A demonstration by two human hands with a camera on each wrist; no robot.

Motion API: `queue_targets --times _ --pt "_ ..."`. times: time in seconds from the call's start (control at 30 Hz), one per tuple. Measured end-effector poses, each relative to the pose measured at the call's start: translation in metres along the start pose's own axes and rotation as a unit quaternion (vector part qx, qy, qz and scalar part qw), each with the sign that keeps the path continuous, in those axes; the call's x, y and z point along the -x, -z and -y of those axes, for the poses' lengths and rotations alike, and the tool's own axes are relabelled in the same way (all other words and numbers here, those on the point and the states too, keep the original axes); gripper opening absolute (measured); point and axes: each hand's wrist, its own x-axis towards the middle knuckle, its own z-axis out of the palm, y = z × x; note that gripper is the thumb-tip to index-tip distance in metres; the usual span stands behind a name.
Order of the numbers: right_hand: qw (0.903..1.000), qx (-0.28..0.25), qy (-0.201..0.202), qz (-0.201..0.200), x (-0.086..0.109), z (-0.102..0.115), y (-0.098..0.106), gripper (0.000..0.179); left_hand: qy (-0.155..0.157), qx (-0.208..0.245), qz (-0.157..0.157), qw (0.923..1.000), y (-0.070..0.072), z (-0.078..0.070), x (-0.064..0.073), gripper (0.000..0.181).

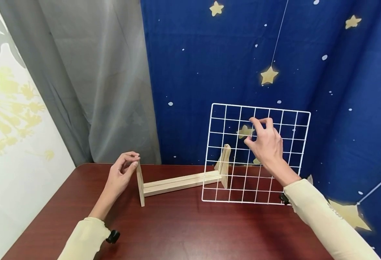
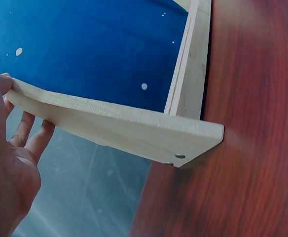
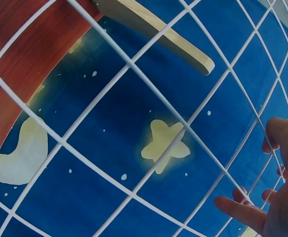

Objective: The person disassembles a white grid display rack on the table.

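Note:
A pale wooden stand (image 1: 180, 184), with a long grooved bar between two upright end pieces, sits on the table. My left hand (image 1: 120, 173) pinches the top of its left end piece (image 2: 114, 126) between thumb and fingers. In the left wrist view, two round metal fasteners (image 2: 180, 156) show low on that piece. My right hand (image 1: 267, 144) grips the wires of a square white wire grid panel (image 3: 130, 64), its fingers hooked through the upper middle. The panel stands upright in front of the stand's right end piece (image 1: 224, 162), which shows through the mesh.
The dark red wooden table (image 1: 184, 227) runs back to a blue curtain (image 1: 190, 83) printed with stars. A grey curtain (image 1: 112, 90) hangs at the left, beside a white patterned surface (image 1: 21, 126).

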Motion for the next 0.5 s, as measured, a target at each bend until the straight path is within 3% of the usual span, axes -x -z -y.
queue_targets --times 0.5 --pt "0.9993 0.001 -0.016 0.033 0.004 0.0 -0.001 0.062 -0.012 -0.01 0.0 0.9999 0.015 -0.02 0.022 0.013"
